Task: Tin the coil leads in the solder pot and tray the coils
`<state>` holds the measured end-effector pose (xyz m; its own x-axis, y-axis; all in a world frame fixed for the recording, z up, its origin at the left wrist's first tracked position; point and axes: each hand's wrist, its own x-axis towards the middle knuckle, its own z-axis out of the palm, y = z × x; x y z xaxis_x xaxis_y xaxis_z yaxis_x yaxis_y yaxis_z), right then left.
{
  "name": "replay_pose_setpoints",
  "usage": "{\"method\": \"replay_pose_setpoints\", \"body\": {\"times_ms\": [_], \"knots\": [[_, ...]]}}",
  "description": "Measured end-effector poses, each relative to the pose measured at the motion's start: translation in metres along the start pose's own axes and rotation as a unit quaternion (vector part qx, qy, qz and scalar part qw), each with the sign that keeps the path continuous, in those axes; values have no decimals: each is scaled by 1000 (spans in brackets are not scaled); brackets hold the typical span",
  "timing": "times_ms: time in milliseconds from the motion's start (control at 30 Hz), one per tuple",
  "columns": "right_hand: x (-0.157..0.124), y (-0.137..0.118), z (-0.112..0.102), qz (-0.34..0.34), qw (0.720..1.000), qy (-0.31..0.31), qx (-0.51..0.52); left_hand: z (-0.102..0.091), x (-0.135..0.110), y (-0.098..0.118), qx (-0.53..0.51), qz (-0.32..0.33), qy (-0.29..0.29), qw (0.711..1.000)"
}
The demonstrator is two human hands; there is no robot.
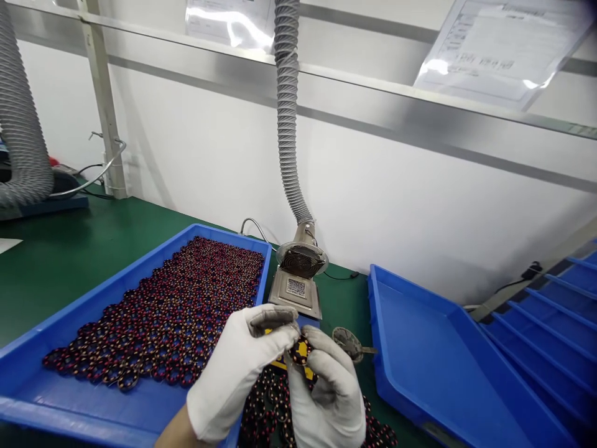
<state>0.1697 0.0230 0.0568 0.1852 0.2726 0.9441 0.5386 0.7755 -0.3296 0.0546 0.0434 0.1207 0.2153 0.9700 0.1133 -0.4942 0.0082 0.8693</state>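
In the middle foreground, white-gloved, both my hands meet over a small dark ring (301, 352) dotted with copper and red. The thumb and fingers of my right hand (334, 393) are closed around it and hold it up. My left hand (236, 364) is closed in a pinch at the ring's upper left edge; what lies between its fingertips is hidden. Below the hands lies a loose heap of similar rings (270, 404). A yellow-and-blue surface shows partly behind the held ring.
On the left, a blue tray (116, 414) carries rows of the same rings (181, 311). Beyond my hands stands a metal device (296, 289) under a grey extraction hose (286, 112). A round metal dish (347, 342) lies beside another blue tray (420, 336) on the green table (135, 218).
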Motion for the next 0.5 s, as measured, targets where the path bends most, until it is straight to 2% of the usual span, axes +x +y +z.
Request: {"method": "replay_pose_setpoints", "body": {"times_ms": [167,300,333,400,500], "knots": [[0,-1,2,40,999,-11,21,-8,0,-2,-17,34,24,999],[3,-5,0,128,989,-5,68,-22,-3,8,-36,89,49,994],[4,-5,-2,161,983,-3,85,-28,-6,11,-3,90,56,994],[12,-1,-10,226,969,-21,99,-43,-14,12,130,71,56,987],[34,20,-22,302,945,-109,62,-70,-33,0,351,41,18,935]]}}
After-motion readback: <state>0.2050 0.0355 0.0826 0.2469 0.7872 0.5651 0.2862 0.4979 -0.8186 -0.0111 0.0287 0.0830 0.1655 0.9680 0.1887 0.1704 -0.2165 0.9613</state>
